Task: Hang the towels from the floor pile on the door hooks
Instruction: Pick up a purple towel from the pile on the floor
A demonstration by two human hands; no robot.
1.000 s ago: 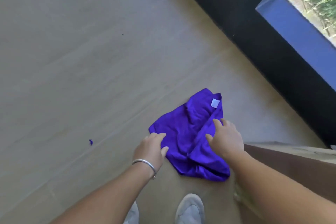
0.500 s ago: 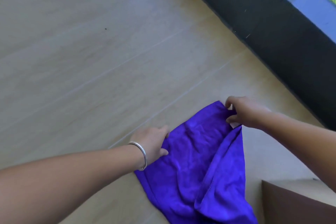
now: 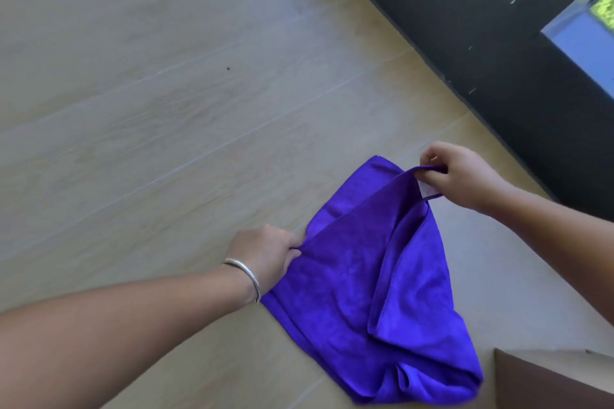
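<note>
Left hand (image 3: 265, 254) is pinching the towel (image 3: 375, 289) edge; right hand (image 3: 461, 176) is pinching the opposite corner beside its label (image 3: 426, 189).

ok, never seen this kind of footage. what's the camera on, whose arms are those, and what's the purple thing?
There is no robot here. A person wears one wide-angle camera on the head, looking forward and down, so the two bare arms coming in from the bottom are the wearer's own.

The left hand, with a thin silver bangle on its wrist, grips one edge of a bright purple cloth towel. The right hand pinches the opposite corner, next to a small white label. The towel is stretched between the two hands, and its lower part sags in folds; whether that part touches the floor cannot be told.

Underneath is a pale wood-look plank floor. A black window frame runs along the upper right, and a brown box-like corner shows at the lower right. No door hooks are in view.
</note>
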